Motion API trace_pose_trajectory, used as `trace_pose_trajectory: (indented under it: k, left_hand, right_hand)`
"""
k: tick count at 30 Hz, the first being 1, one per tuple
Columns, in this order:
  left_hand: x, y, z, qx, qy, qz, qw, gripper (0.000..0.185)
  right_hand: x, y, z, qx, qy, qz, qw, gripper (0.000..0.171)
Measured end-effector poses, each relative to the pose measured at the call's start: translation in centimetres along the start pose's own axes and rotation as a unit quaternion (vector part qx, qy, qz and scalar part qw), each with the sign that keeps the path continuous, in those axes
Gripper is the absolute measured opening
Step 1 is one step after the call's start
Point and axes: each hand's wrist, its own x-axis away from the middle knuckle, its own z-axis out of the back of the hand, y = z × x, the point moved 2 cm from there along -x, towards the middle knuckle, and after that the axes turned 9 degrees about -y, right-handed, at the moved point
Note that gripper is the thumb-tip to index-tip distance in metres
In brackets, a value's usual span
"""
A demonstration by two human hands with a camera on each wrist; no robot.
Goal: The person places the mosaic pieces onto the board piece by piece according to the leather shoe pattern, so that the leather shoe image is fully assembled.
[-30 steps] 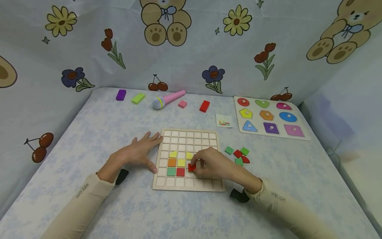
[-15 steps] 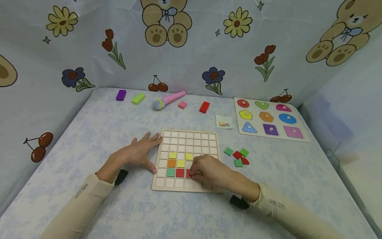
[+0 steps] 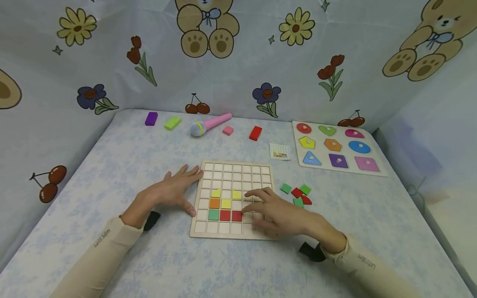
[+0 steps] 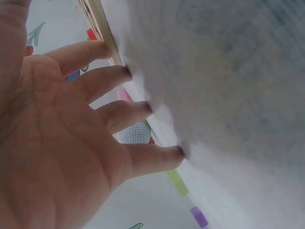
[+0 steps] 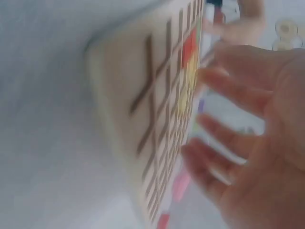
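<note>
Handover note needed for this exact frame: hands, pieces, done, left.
Left hand: open, flat on the table, fingertips against the grid board at its left edge.
Right hand: open, empty, fingers spread over the board's right part.
Done: seven tiles seated: two yellow, orange, a third yellow, green, two red.
Left: most cells are empty; loose green and red tiles lie right of the board. Pattern card sits behind it.
</note>
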Motion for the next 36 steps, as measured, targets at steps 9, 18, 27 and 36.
trace_pose_trajectory:
  k: [9,18,27,36]
  left_hand:
    - [0.2,0.0,0.1,0.001,-0.002,0.004,1.0,0.128]
    - [0.2,-0.1,0.1,0.001,0.0,0.002,1.0,0.129]
    - [0.2,-0.1,0.1,0.003,0.0,-0.001,1.0,0.128]
    - [0.1,0.0,0.1,-0.001,0.003,-0.002,1.0,0.127]
  right_hand:
    - [2.5,5.6,2.1,-0.005,0.116,-0.117,0.986,0.02]
    - [3.1,9.2,2.7,-0.035,0.123,-0.175,0.976,0.015]
    - [2.9,9.7,2.3,-0.046,0.122,-0.187,0.974,0.015]
    - [2.5,9.2,2.5,-0.021,0.131,-0.187,0.973,0.013]
